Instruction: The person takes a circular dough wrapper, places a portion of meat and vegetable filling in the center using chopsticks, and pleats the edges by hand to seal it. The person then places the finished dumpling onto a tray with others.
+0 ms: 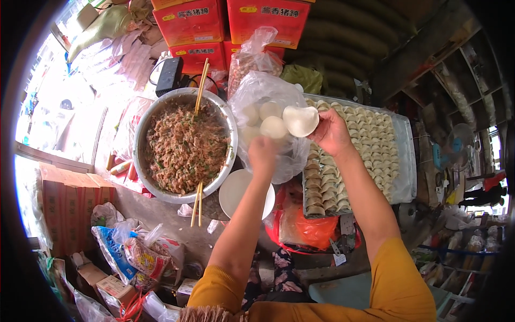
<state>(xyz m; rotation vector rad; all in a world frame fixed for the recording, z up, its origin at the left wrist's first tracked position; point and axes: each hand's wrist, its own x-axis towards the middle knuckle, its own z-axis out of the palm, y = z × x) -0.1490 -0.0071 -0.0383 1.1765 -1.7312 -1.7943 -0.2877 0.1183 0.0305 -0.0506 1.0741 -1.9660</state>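
Observation:
My right hand (330,131) holds a thin round dough wrapper (301,120) by its edge, above an open clear plastic bag (277,88). Blurred, my left hand (262,151) is over the bag near stacks of round wrappers (273,127); its fingertips are not clear. To the left stands a metal basin (139,161) of minced filling (187,149) with green bits, two pairs of wooden chopsticks (201,86) at its rim. A white round plate (241,193) lies partly beneath my left forearm. Folded dumplings (374,141) fill rows on a metal tray (406,161) at the right.
Red cardboard boxes (267,20) are stacked behind a bag of nuts or beans (255,64). A black device (169,75) stands behind the basin. Below the tray sits an orange plastic bag (316,229). Packaged goods (141,253) and brown cartons (72,213) are at lower left.

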